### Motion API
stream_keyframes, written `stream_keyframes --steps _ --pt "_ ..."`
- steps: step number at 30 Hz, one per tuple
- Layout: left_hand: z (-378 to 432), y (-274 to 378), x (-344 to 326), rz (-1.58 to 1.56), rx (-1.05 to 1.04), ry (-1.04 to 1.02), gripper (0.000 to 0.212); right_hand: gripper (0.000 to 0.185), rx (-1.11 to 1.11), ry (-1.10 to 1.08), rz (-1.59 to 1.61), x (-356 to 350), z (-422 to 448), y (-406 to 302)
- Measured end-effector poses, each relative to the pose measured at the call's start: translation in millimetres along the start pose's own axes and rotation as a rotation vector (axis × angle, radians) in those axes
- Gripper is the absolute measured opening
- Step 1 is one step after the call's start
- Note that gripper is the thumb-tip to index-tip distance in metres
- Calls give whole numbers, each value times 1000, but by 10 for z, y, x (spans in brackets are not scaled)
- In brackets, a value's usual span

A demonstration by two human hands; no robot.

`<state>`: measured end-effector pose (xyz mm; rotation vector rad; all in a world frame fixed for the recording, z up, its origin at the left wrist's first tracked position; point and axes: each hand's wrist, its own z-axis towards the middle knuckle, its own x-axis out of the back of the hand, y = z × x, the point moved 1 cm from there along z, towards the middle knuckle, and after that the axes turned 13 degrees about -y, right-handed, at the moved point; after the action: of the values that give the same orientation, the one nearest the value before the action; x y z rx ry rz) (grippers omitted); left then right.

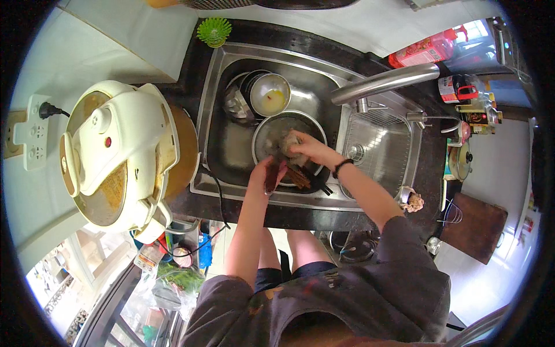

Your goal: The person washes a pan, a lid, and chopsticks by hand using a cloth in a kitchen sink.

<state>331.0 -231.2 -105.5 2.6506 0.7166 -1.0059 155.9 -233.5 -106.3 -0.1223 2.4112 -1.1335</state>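
In the left sink basin stands a round metal bowl (pixel 322 130) with cloudy water in it. My left hand (pixel 266 171) grips a dark, elongated utensil (pixel 271 178), perhaps a spoon or ladle, at the bowl's near edge. My right hand (pixel 308 147), with a dark band at the wrist, holds a greyish scrubber or cloth (pixel 291 143) over the bowl. Several brown chopsticks (pixel 299 178) and dark handles lie across the bowl's near right rim. Behind the bowl, a smaller metal bowl (pixel 269 94) with yellowish liquid rests on stacked dishes.
A steel faucet (pixel 386 82) reaches over the divider from the right. The right basin (pixel 381 152) holds a wire rack. A cream electric cooker (pixel 121 152) stands left of the sink, its cord hanging over the counter edge. A green brush (pixel 214 31) stands at the back corner.
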Motion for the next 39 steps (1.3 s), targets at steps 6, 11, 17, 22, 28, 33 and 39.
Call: stream_keyframes --steps 6,11,17,22,28,33,39 --pt "-44 -61 -154 46 -74 -99 27 23 136 55 -529 -831 -367 -591" --pt "82 -70 -195 -3 -27 -134 33 24 127 301 -1015 -202 260 24" --pt "133 26 121 131 1 -176 59 39 88 571 -1501 236 657 521" --pt "157 29 298 222 -34 -134 60 45 45 336 -1372 465 751 650" --pt "127 43 211 -11 -47 -112 32 36 279 297 -623 272 646 666" --pt "-217 124 -319 104 -112 0 25 31 -34 0 81 -512 -120 -255" --pt "-349 62 -505 28 -82 106 32 21 397 255 -897 -819 -62 -358"
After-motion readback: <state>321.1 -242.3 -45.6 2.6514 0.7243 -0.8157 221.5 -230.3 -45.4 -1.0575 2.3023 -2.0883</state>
